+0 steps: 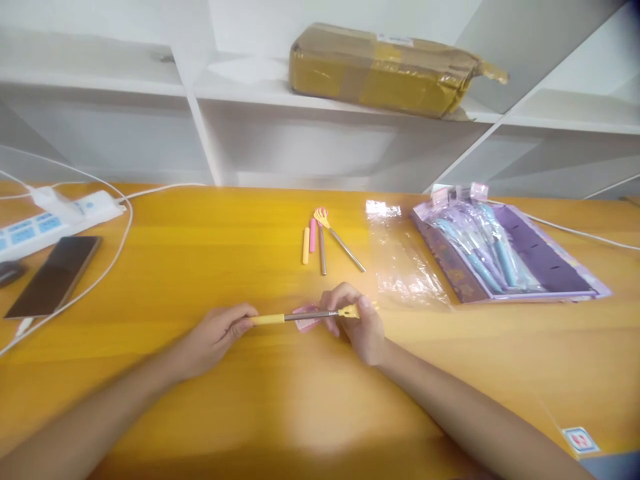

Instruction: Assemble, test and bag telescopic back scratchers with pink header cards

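Observation:
My left hand is closed round the end of the yellow handle of a back scratcher, which lies level between my hands. At its other end, my right hand pinches the yellow claw-shaped head. A metal rod joins handle and head. Behind the rod, a small pink piece shows in part. Farther back on the table lie a yellow tube, a pink tube, a metal rod with its head partly hidden, and another rod with a yellow claw head.
Crinkled clear plastic lies right of the loose parts, beside a purple box holding wrapped blue and purple items. At left are a phone, cables and a power strip. A taped parcel rests on the shelf.

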`<state>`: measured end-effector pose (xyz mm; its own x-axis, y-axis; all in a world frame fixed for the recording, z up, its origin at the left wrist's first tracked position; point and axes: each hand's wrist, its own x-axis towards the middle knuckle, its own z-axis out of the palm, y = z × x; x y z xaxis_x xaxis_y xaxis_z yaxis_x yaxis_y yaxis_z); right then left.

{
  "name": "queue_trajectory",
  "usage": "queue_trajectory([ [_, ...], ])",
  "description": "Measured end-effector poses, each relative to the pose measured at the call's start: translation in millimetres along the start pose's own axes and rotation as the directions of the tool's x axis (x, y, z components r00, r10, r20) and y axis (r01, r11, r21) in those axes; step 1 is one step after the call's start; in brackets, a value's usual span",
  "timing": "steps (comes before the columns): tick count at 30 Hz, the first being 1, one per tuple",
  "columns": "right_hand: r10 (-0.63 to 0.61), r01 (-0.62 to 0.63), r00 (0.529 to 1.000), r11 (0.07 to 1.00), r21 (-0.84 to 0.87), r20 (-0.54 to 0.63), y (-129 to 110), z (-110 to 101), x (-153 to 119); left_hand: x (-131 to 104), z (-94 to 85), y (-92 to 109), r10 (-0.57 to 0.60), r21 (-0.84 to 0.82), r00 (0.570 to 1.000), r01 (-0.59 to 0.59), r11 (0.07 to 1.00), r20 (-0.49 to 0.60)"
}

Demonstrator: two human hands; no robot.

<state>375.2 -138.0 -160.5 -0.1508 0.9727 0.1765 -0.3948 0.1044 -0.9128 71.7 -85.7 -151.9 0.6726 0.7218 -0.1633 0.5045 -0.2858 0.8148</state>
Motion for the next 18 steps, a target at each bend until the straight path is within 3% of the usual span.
queue_trajectory([
  [7,0.142,-0.141,0.99,0.983,-0.115,0.008,8,-29,9,2,0.8,-1,-0.066,-0.061,0.998,0.066,0.996,0.002],
  [18,0.142,-0.142,0.987,0.99,0.008,-0.069,6,-31,13,4,-0.2,-2,-0.077,-0.171,0.996,0.068,0.983,-0.046],
])
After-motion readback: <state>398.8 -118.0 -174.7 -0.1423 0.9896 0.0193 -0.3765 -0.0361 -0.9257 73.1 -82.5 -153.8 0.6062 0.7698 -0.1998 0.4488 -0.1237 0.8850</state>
